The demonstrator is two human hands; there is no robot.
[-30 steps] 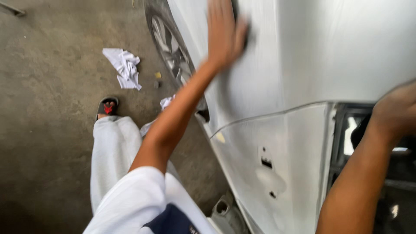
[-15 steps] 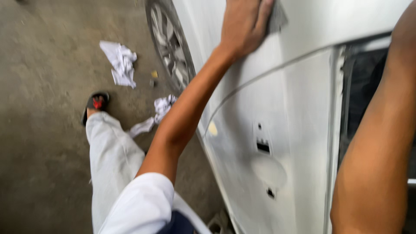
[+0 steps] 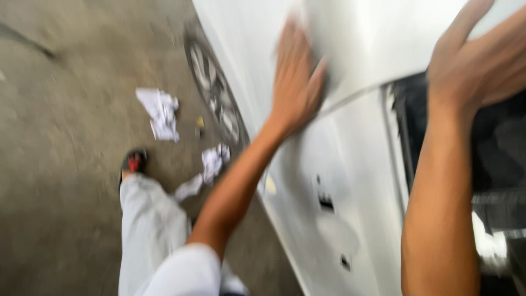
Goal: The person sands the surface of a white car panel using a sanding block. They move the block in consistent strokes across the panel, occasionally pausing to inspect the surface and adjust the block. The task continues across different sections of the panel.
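Legs come first, down low: a pale trouser leg (image 3: 150, 219) and a dark sandal with a red strap (image 3: 133, 162) on the grey concrete floor (image 3: 60, 181).

Next comes the white car body panel (image 3: 350, 181), very near the person. It has small dark holes where a handle would sit, and a bare round patch below them. To the right is a dark opening (image 3: 493, 164) in the car.

Left hand (image 3: 296, 82) lies flat on the white panel, up high. Its fingers are spread and straight, not curled. A dark grey thing, maybe a sanding pad (image 3: 327, 77), peeks out at the edge of the palm. The picture is blurry, so I cannot tell what it is for sure.

Right hand (image 3: 476, 60) rests on the panel's edge above the dark opening. Its fingers are loose and open and grip nothing.

How much of the panel is rubbed I cannot tell. It looks dull and plain all over, with no shiny part, so I think much is left.

Farther off, crumpled white papers (image 3: 160, 112) lie on the floor beside the car wheel (image 3: 213, 93).
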